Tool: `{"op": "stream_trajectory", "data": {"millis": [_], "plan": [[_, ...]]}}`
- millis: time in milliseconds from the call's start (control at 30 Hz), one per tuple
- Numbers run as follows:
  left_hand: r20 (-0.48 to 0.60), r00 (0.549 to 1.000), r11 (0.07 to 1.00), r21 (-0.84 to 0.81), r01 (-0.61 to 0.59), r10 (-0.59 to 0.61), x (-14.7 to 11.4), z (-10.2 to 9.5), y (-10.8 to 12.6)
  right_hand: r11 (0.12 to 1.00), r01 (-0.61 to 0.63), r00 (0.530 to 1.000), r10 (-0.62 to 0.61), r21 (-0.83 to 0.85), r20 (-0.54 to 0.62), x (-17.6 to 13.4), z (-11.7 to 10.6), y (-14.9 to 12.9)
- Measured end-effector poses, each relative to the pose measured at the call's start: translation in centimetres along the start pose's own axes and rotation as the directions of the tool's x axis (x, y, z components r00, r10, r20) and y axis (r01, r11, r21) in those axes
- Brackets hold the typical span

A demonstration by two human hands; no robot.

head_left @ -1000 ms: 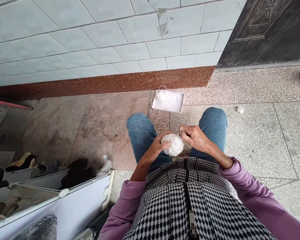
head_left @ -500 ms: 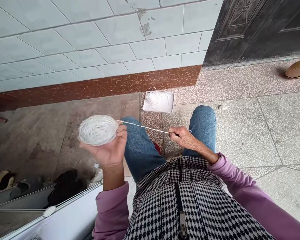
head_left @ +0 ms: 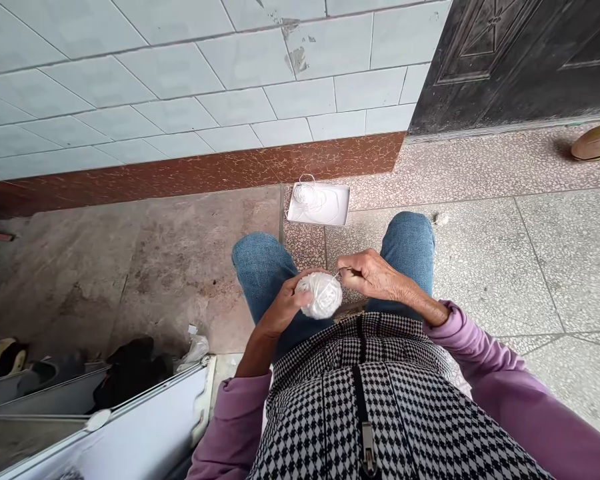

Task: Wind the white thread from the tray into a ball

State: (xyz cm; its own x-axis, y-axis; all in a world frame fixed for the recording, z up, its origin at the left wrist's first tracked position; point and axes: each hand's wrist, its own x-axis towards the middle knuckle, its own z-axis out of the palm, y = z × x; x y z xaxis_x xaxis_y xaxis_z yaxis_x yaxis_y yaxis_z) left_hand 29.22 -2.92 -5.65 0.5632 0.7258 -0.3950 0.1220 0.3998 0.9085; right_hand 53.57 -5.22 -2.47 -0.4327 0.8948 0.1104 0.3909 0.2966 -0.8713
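My left hand grips a ball of white yarn above my lap, with the thumb pressed on its near side. Just right of the ball, my right hand is closed in a pinch on a strand of the yarn. Only a short bit of that strand shows between the hand and the ball. On the floor in front of my knees lies a shallow white box lid. Inside it, a loose heap of white yarn sits at the left, with a loop standing up past the rim.
A tiled wall with a brown base runs beyond the box lid. To the right are a dark door and a tan shoe. A rack with dark footwear stands at the lower left. A small whitish lump lies on the floor.
My left hand has brought the yarn ball from the far left in to my right hand, turning it. The long taut strand between the hands is now short. My right hand has barely moved.
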Motion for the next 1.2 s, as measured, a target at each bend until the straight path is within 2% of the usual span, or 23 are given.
{"op": "stream_trajectory", "data": {"millis": [67,100,167,267,367,433,500,567,600,633,700,800,867,967,1000,1133,1200], "plan": [[0.093,0.996,0.984,-0.175,0.031,-0.015,-0.9,-0.3,0.5,0.995,0.021,1.0,-0.022,0.099,0.003,0.3,-0.1,0.8],[0.089,0.996,0.97,-0.244,0.022,0.0,-1.2,-0.4,0.9,0.99,0.032,0.999,-0.033,0.14,0.003,0.6,0.0,1.0],[-0.001,0.999,0.921,-0.387,-0.045,0.048,-1.7,-0.5,1.9,0.979,0.052,0.999,-0.05,0.199,-0.015,1.2,0.2,1.1],[-0.157,0.983,0.802,-0.572,-0.173,0.099,-1.8,-0.9,3.5,0.965,0.069,0.996,-0.053,0.254,-0.069,2.3,0.1,1.0],[-0.235,0.971,0.689,-0.699,-0.193,0.033,-1.8,-1.2,4.7,0.963,0.077,0.995,-0.06,0.259,-0.075,2.9,0.2,0.9],[-0.312,0.95,0.645,-0.724,-0.243,0.007,-1.7,-1.3,5.3,0.967,0.08,0.996,-0.067,0.242,-0.062,3.2,0.4,1.2],[-0.442,0.895,0.635,-0.675,-0.376,0.059,-1.6,-1.8,5.9,0.972,0.072,0.997,-0.062,0.225,-0.05,3.2,0.5,1.9],[-0.569,0.809,0.654,-0.557,-0.512,0.149,-1.8,-3.0,6.7,0.98,0.047,0.998,-0.039,0.191,-0.046,3.2,0.1,3.2],[-0.626,0.752,0.663,-0.477,-0.578,0.205,-2.0,-3.8,7.2,0.986,0.033,0.999,-0.025,0.165,-0.046,3.1,-0.4,4.0],[-0.665,0.699,0.676,-0.39,-0.625,0.262,-2.3,-4.8,7.7,0.992,0.016,0.999,-0.009,0.129,-0.048,3.1,-1.2,4.8],[-0.694,0.621,0.727,-0.204,-0.656,0.364,-3.4,-7.0,8.6,0.999,-0.023,0.998,0.025,0.031,-0.051,3.1,-3.4,6.5],[-0.663,0.637,0.863,0.025,-0.505,0.393,-5.6,-10.0,9.2,0.981,-0.102,0.994,0.096,-0.163,-0.048,3.3,-7.9,8.8],[-0.677,0.639,0.904,0.096,-0.416,0.366,-6.9,-11.7,8.8,0.941,-0.168,0.986,0.158,-0.292,-0.059,3.6,-11.1,9.9],[-0.737,0.603,0.925,0.08,-0.371,0.306,-7.9,-14.3,7.4,0.857,-0.265,0.964,0.241,-0.442,-0.111,3.7,-15.5,10.9],[-0.767,0.578,0.927,0.056,-0.372,0.278,-8.1,-15.2,6.8,0.824,-0.295,0.955,0.263,-0.484,-0.135,3.6,-16.9,11.1],[-0.913,0.384,0.879,-0.068,-0.471,0.135,-8.5,-18.3,4.6,0.668,-0.418,0.906,0.357,-0.615,-0.229,2.5,-21.5,11.3],[-0.941,0.333,0.852,-0.126,-0.507,0.059,-8.7,-19.4,3.7,0.599,-0.46,0.881,0.401,-0.655,-0.252,1.8,-23.3,11.0]]}}
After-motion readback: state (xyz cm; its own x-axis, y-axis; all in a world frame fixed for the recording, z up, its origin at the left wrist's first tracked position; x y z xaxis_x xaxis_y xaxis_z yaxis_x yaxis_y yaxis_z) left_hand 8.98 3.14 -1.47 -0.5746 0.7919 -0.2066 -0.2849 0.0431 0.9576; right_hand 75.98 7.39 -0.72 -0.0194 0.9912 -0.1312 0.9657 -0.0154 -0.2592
